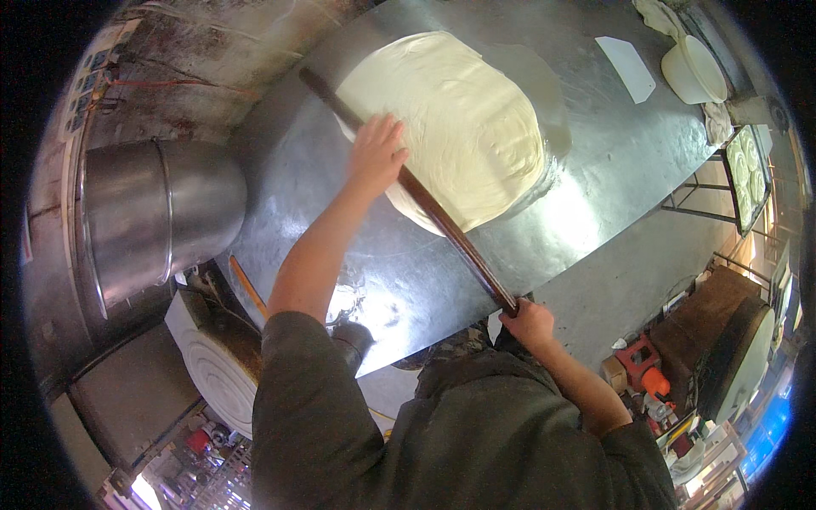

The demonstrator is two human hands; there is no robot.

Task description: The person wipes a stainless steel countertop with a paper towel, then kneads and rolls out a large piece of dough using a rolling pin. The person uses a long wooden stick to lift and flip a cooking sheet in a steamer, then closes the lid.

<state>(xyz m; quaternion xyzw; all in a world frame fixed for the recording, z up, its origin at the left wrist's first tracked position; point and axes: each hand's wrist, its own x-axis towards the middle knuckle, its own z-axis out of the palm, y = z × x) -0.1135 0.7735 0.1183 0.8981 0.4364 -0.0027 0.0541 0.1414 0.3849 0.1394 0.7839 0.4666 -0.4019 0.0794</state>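
Observation:
A broad, thin sheet of pale dough [446,121] lies on the metal tabletop [306,185], its edge rounded and its surface faintly rippled. Across its near left edge runs a long dark wooden rolling pin [446,220], slanting from the far left down to my right side. My left hand [377,150] rests palm down over the pin, fingers stretched towards the dough rather than curled round the wood. At the table's near edge, my right hand [530,322] is closed around the pin's near end. A wet, shiny film [551,95] borders the dough's right side.
A large metal drum [159,204] stands at the left. A white flat scraper [626,69] and a white bowl [693,70] sit at the far right. Beyond the table's right edge, a tray [747,178] holds several dough coils. A red stool [639,362] stands lower right.

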